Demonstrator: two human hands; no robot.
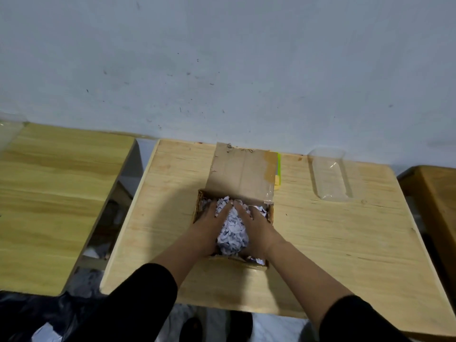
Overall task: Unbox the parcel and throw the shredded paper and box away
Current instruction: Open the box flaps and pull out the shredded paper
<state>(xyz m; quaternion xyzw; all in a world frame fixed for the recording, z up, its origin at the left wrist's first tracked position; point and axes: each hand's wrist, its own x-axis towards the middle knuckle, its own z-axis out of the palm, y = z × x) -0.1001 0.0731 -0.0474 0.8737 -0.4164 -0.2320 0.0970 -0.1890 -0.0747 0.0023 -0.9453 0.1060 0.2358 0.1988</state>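
1. No text, label, brand, number or sign could be read anywhere in the head view.
2. The cardboard box (237, 169) at the middle of the table showed only plain brown board and a strip of brown tape on its raised far flap; no printing was legible there.
3. The shredded paper (233, 230) inside the box carried dark flecks that may have been print, but they were too small and blurred to read.
4. The green and yellow item (278, 174) behind the flap's right edge showed no legible marking.
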